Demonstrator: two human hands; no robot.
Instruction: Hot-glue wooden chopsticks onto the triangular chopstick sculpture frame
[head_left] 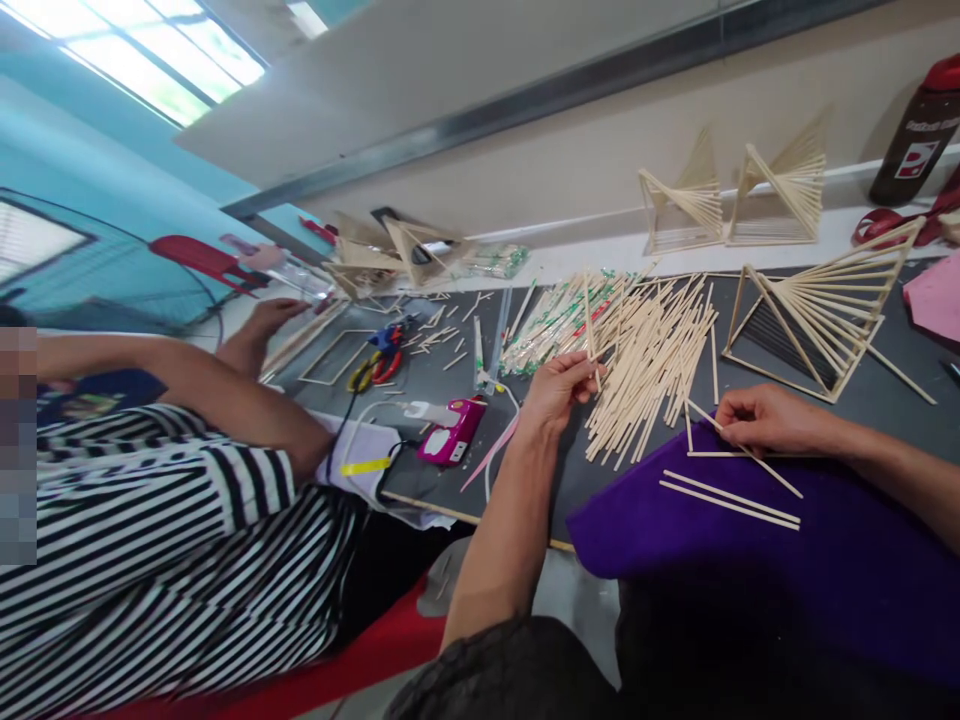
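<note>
My left hand (564,388) pinches a thin wooden stick (589,325) that points upward, at the left edge of a big pile of loose sticks (652,350). Over a purple cloth (840,540), the closed fingers of my right hand (769,418) grip another wooden stick (776,474), which slants down to the right. Beneath that hand, more sticks form a corner (691,452) on the cloth. Two parallel sticks (727,498) lie closer to me. Behind my right hand stands a twisted stick frame (832,310) with fanned slats.
Two similar frames (682,205) stand by the wall, near a dark bottle (911,140). Plastic-wrapped stick bundles (551,325) adjoin the pile. Leftward are a pink device (452,432) with a cable, and pliers (386,350). A person in a striped top (165,540) sits at my left.
</note>
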